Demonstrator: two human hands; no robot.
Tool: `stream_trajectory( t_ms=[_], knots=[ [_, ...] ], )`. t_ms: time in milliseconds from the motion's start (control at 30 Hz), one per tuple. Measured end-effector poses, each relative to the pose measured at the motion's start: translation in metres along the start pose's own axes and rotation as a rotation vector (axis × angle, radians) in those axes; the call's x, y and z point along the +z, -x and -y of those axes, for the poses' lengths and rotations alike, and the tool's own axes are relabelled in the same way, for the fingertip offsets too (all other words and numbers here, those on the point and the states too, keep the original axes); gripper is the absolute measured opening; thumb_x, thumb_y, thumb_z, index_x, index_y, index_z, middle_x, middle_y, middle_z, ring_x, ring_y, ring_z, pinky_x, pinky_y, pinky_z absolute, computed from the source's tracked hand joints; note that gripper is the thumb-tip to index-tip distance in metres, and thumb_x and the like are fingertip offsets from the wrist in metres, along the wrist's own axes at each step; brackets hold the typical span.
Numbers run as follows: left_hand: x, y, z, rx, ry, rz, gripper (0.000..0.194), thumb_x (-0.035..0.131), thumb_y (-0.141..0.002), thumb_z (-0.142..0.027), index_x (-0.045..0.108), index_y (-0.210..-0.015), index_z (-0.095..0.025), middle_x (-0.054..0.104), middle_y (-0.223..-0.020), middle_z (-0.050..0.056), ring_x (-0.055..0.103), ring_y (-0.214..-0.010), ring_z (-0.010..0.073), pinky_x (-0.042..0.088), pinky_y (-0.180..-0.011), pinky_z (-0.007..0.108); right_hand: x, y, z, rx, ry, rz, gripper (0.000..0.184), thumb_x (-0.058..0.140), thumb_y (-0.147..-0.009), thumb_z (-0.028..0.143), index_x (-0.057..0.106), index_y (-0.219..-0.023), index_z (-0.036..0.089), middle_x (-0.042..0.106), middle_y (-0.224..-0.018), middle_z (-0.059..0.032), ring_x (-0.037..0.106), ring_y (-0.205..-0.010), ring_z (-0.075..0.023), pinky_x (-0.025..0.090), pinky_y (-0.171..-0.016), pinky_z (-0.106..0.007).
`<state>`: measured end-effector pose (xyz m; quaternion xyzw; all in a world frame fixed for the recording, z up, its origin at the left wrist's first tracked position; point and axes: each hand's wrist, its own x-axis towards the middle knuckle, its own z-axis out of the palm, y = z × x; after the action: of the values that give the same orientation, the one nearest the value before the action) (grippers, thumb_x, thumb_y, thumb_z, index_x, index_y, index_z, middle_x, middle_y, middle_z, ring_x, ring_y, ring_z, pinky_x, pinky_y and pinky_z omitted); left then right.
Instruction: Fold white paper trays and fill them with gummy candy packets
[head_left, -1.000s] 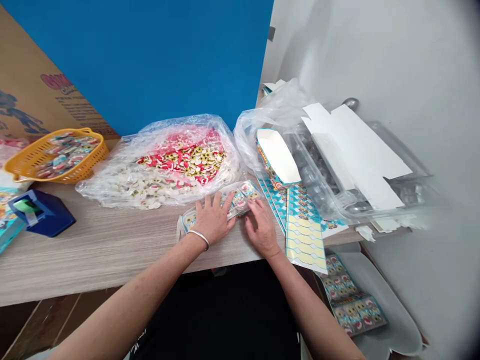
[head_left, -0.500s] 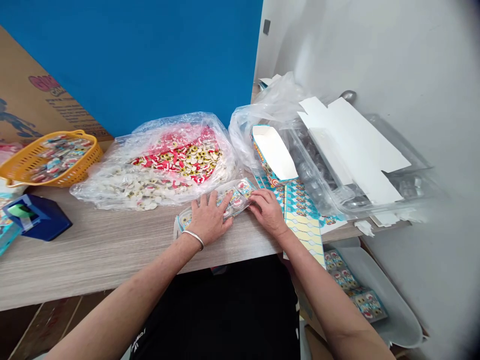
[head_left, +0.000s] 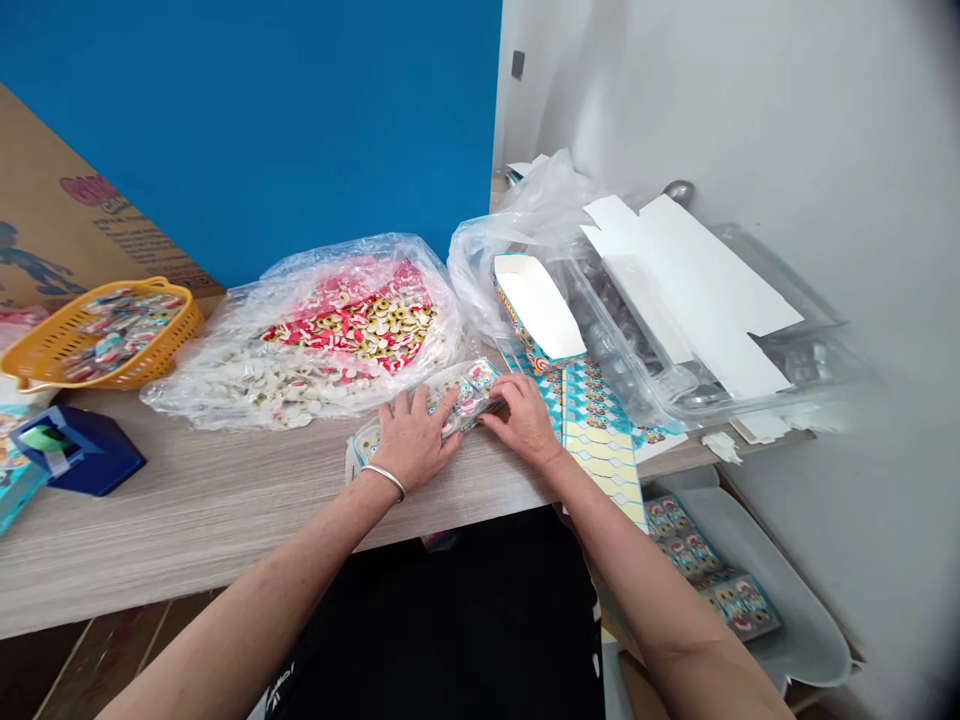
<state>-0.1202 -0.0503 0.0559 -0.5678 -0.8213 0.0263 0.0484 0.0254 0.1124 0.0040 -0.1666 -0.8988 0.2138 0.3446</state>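
Observation:
A long clear plastic package (head_left: 480,376) with small printed packs inside lies slantwise on the table in front of me. My left hand (head_left: 414,440), with a silver bangle at the wrist, rests on its middle and left part, fingers spread. At the package's right end my right hand (head_left: 525,422) pinches the edge between thumb and fingers. My fingers hide part of the package. Just behind it is a big clear bag (head_left: 330,350) of red, white and yellowish eye-shaped pieces.
An orange basket (head_left: 142,372) of small packs and a blue tape dispenser (head_left: 97,455) stand left. On the right are an open printed carton (head_left: 540,310), printed card sheets (head_left: 600,440), clear plastic trays (head_left: 622,330) and white card (head_left: 690,270). Filled packs (head_left: 739,600) lie below the table edge.
My right hand has slid slightly left along the package's end, its fingers more bent. The left hand stays spread on the package. The whole view has shifted a little.

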Motion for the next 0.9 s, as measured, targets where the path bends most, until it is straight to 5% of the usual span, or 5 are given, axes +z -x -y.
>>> stream_trajectory(
  t_ms=[400, 500, 633, 733, 900],
  knots=[
    [-0.002, -0.001, 0.002, 0.012, -0.003, 0.035, 0.070, 0.051, -0.093, -0.061, 0.031, -0.156, -0.037, 0.041, -0.147, 0.016, 0.046, -0.123, 0.0404, 0.041, -0.094, 0.056, 0.015, 0.007, 0.001, 0.086, -0.246, -0.141, 0.012, 0.062, -0.088, 0.020, 0.064, -0.100, 0.023, 0.065, -0.108, -0.0085, 0.058, -0.113, -0.0251, 0.044, -0.106, -0.046],
    [-0.002, -0.001, 0.001, -0.003, -0.016, 0.038, 0.067, 0.049, -0.095, -0.058, 0.031, -0.156, -0.037, 0.041, -0.147, 0.016, 0.046, -0.123, 0.0401, 0.041, -0.094, 0.056, 0.016, 0.010, 0.011, 0.162, -0.268, -0.222, 0.023, 0.058, -0.088, 0.017, 0.064, -0.109, 0.022, 0.064, -0.122, -0.0106, 0.055, -0.124, -0.0244, 0.039, -0.113, -0.047],
    [-0.004, -0.001, -0.002, -0.010, -0.027, 0.046, 0.066, 0.048, -0.095, -0.057, 0.030, -0.156, -0.037, 0.040, -0.149, 0.016, 0.045, -0.124, 0.0401, 0.041, -0.094, 0.055, 0.021, 0.018, 0.031, 0.632, -0.508, -0.450, 0.039, 0.062, -0.080, 0.019, 0.059, -0.119, 0.021, 0.058, -0.135, -0.0138, 0.051, -0.129, -0.0264, 0.044, -0.109, -0.047],
    [-0.006, -0.001, -0.003, -0.011, -0.022, 0.058, 0.065, 0.048, -0.096, -0.056, 0.030, -0.156, -0.037, 0.040, -0.149, 0.017, 0.045, -0.124, 0.0402, 0.041, -0.094, 0.055, 0.028, 0.021, 0.042, 1.057, -1.030, -0.532, 0.031, 0.066, -0.076, 0.024, 0.060, -0.106, 0.022, 0.069, -0.105, -0.0075, 0.066, -0.090, -0.0210, 0.058, -0.075, -0.035],
    [-0.006, -0.001, -0.002, -0.019, -0.023, 0.068, 0.066, 0.048, -0.095, -0.056, 0.032, -0.155, -0.036, 0.039, -0.149, 0.017, 0.045, -0.124, 0.0400, 0.041, -0.094, 0.055, 0.030, 0.016, 0.049, 1.179, -1.413, -0.488, 0.020, 0.071, -0.076, 0.032, 0.064, -0.090, 0.021, 0.068, -0.075, 0.0006, 0.059, -0.055, -0.0110, 0.050, -0.050, -0.023]
  ],
)
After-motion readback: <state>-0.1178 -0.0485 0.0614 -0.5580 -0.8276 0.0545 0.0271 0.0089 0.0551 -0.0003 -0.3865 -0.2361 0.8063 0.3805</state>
